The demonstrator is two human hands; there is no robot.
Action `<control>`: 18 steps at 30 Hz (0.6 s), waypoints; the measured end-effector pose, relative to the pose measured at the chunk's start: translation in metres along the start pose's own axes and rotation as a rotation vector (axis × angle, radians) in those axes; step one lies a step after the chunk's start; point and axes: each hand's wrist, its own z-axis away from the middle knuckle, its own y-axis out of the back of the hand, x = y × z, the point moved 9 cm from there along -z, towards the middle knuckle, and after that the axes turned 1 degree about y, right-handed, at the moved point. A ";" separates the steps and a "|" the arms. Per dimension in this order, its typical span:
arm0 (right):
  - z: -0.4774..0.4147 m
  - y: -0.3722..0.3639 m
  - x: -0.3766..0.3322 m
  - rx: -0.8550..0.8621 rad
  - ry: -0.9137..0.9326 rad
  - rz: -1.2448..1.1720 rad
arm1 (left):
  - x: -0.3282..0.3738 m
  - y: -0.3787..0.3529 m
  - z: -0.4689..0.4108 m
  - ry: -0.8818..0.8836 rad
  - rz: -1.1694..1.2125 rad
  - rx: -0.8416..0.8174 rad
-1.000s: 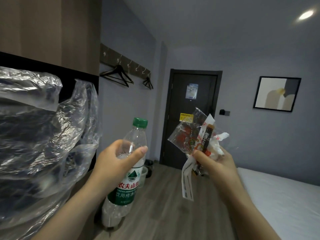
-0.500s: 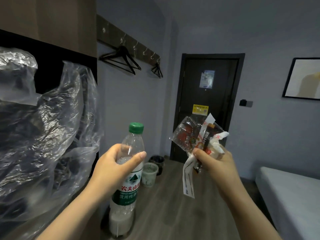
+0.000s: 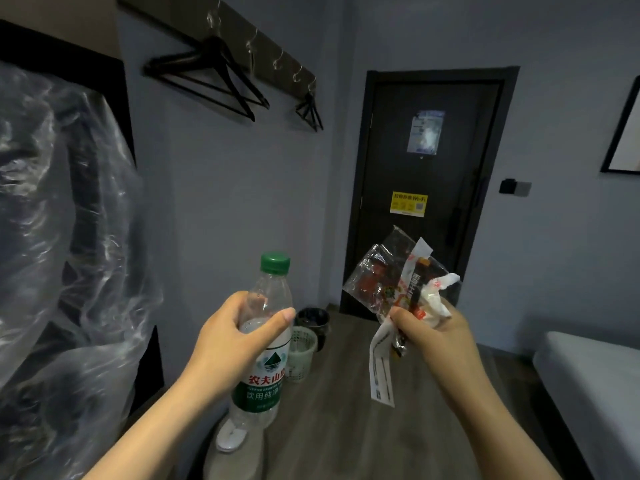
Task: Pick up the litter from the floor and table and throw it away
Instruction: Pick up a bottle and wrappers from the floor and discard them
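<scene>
Closer to the door (image 3: 398, 265) now, bins bigger ahead. L hand (image 3: 239, 341) wraps the water bottle (image 3: 265, 382) mid-body; R hand (image 3: 436, 337) pinches a bunch of snack wrappers (image 3: 384, 282). Step: carrying litter to the mesh wastebasket (image 3: 302, 355), just beyond & below my L grip. Next: walk up, drop both in.

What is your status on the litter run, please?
Left grip holds capped water bottle. Right grip pinches wrappers and paper slip. Pale bin, black bin ahead on floor by door.
</scene>
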 end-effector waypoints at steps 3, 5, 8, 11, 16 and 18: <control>-0.040 -0.020 0.026 0.027 -0.009 0.009 | -0.028 -0.015 -0.054 -0.006 0.011 -0.035; -0.069 -0.035 0.040 0.045 -0.014 0.020 | -0.046 -0.019 -0.093 -0.006 0.018 -0.041; -0.113 -0.059 0.063 0.073 -0.044 0.057 | -0.070 -0.026 -0.151 0.003 0.042 -0.070; -0.152 -0.077 0.085 0.104 -0.063 0.064 | -0.093 -0.038 -0.205 0.029 0.069 -0.111; -0.210 -0.089 0.140 0.123 -0.119 0.103 | -0.135 -0.075 -0.277 0.077 0.121 -0.156; -0.236 -0.088 0.166 0.125 -0.144 0.120 | -0.149 -0.097 -0.301 0.100 0.117 -0.170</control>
